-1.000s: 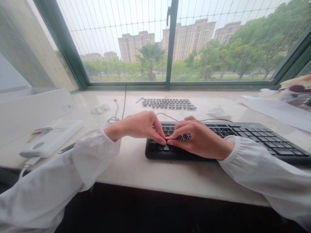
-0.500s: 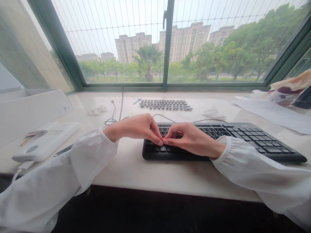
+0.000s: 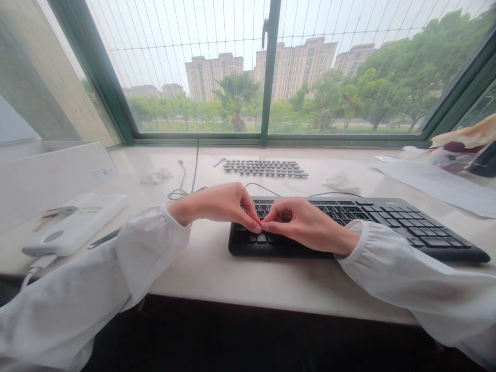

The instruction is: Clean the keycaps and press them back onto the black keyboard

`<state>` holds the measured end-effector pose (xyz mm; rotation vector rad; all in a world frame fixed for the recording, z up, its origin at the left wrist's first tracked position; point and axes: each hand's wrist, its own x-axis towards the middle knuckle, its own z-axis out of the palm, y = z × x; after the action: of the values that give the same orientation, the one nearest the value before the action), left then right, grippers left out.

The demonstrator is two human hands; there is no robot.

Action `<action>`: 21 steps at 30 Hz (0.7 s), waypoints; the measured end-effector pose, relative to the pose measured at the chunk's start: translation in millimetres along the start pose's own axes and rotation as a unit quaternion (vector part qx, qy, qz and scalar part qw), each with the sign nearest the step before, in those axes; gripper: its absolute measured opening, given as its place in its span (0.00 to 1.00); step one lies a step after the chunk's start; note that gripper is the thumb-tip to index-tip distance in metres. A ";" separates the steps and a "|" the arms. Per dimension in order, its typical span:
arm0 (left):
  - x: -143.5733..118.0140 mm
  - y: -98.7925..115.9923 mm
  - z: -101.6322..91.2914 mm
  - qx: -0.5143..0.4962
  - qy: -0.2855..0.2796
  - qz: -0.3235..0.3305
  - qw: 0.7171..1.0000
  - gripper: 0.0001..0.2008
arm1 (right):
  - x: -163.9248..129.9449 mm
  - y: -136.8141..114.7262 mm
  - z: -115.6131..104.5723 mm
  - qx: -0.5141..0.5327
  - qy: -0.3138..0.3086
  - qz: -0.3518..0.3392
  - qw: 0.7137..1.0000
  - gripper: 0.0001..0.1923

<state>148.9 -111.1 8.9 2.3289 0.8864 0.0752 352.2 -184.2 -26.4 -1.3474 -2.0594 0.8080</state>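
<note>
A black keyboard point(image 3: 387, 219) lies on the pale sill, with bare sockets showing in its left half. My left hand point(image 3: 220, 204) and my right hand point(image 3: 306, 225) meet over the keyboard's front-left rows. Their thumbs and forefingers are pinched together, tip to tip, on a small black keycap point(image 3: 262, 236) that is mostly hidden under the fingertips. Loose black keycaps point(image 3: 265, 168) lie in neat rows farther back, near the window. Both arms are in white sleeves.
A white power bank point(image 3: 73, 225) with a cable, a key and a pen lies at the left, beside a white box point(image 3: 50, 170). Cables point(image 3: 182, 188) run behind the left hand. Crumpled tissues point(image 3: 341, 182), papers point(image 3: 437, 183) and bags sit at the right.
The view has shifted slightly. Both hands stay pinched together at the same spot on the keyboard, with the right hand's fingers curled a little lower than before.
</note>
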 end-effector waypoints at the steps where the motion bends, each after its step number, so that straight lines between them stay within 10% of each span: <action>1: 0.1 0.0 -0.1 0.000 -0.002 0.001 1.000 0.19 | 0.2 -0.4 -0.2 -0.002 -0.001 0.001 1.000 0.12; 21: 6.9 -7.2 -0.5 -0.044 -0.033 -0.024 0.998 0.19 | 0.7 -3.4 0.1 -0.010 0.000 -0.001 1.000 0.11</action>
<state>150.0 -102.4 3.9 2.2154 0.8882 0.0177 349.8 -184.6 -23.9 -1.3558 -2.0738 0.7902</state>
